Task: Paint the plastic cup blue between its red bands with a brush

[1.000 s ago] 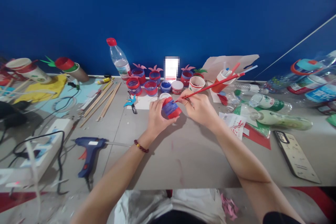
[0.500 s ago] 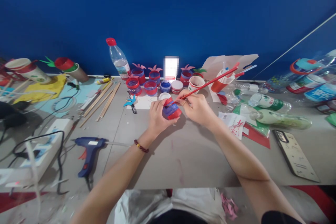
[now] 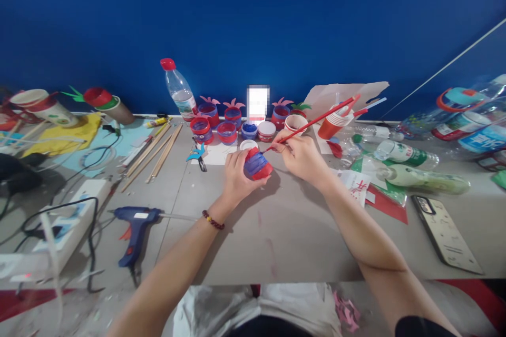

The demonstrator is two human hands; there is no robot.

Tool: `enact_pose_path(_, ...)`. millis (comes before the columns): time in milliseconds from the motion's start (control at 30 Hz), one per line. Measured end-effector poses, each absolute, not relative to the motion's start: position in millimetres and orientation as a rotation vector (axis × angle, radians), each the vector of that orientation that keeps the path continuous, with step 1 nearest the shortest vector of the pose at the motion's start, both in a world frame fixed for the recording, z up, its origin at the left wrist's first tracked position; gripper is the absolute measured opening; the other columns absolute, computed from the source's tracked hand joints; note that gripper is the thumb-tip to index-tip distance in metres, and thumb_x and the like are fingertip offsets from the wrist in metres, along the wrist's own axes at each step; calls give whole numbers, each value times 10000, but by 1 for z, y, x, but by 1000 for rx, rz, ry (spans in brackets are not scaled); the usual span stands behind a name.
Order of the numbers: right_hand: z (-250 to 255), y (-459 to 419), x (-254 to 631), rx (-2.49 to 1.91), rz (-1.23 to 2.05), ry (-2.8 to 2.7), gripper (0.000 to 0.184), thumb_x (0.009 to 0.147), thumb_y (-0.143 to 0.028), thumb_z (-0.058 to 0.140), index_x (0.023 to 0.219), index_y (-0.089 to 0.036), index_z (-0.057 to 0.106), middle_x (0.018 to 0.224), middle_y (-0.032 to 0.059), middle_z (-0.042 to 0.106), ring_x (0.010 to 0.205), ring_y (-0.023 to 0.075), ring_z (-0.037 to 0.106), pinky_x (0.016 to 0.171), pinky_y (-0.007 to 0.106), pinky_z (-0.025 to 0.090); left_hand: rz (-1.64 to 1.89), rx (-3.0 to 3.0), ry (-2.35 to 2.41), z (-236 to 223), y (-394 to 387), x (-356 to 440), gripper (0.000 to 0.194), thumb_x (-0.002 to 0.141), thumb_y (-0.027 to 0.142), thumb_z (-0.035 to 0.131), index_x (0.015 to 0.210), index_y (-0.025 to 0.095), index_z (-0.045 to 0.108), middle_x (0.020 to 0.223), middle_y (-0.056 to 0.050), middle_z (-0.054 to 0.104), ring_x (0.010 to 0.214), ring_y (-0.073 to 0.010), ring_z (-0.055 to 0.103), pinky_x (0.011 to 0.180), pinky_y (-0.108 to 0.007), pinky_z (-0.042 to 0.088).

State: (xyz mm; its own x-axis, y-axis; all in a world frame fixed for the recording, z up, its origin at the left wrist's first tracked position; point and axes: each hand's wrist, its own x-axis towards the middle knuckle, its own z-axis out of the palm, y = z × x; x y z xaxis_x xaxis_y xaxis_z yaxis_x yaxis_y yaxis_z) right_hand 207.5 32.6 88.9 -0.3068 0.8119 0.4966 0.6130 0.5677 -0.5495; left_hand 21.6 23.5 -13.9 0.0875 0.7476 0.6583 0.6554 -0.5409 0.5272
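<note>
In my left hand (image 3: pixel 236 175) is a small red cup (image 3: pixel 258 164) with a blue painted band, tilted on its side. My right hand (image 3: pixel 302 158) pinches a long red paintbrush (image 3: pixel 316 120), its tip at the upper right side of the blue band. Just behind the held cup lies a white lid (image 3: pixel 249 145). Beyond it stand an open jar of blue paint (image 3: pixel 249 130) and a closed jar with a pale lid (image 3: pixel 266 130). Several red-and-blue painted cups (image 3: pixel 226 131) are grouped around the jars, some with leaf-shaped paper tops.
A blue glue gun (image 3: pixel 136 226), wooden sticks (image 3: pixel 166 152), blue-handled pliers (image 3: pixel 196 154) and a power strip (image 3: pixel 75 221) lie to the left. A clear bottle (image 3: pixel 179 89) stands behind. To the right are stacked paper cups (image 3: pixel 332 124), plastic bottles (image 3: pixel 407 154) and a phone (image 3: pixel 446 234).
My right hand has shifted slightly right, drawing the paintbrush with it. More of the blue band shows now. My left hand and the cup stay nearly in place.
</note>
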Motion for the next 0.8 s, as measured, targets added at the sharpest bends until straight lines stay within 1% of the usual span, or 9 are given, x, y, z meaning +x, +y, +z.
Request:
enact_pose_path(167,89,23,199,-1140,368,-2093,169,941,-187,482,844,-203,619,831,53,711,745,203,651,734,341,495,1520,2251,1437,-15,24,22,797,541,443,884,1208,219,510,1074,-84,628,973,-282,561,866,-452,490)
enact_pose_path(367,92,18,197,-1076,486,-2069,154,936,-189,487,850,-209,614,849,53,714,789,206,672,737,340,516,1486,2265,1468,-16,25,21,797,554,506,864,1207,224,505,1075,-86,625,976,-285,566,851,-456,489)
enact_pose_path(533,90,18,195,-1013,553,-2021,131,931,-197,515,859,-192,624,849,52,704,779,187,665,702,303,506,1486,2285,1435,-20,27,21,819,564,505,858,1239,218,492,1068,-88,623,976,-286,561,847,-453,480)
enact_pose_path(667,88,19,192,-1047,562,-2027,144,926,-191,503,841,-190,619,836,47,701,777,184,666,681,290,497,1483,2302,1418,-20,27,21,804,592,516,837,1245,211,482,1079,-91,621,982,-281,558,852,-447,479)
enact_pose_path(800,89,21,192,-1066,502,-2036,154,916,-176,500,819,-189,620,825,52,703,776,193,669,710,309,513,1466,2287,1457,-18,26,21,798,568,497,849,1217,212,482,1068,-83,620,975,-278,560,860,-445,485)
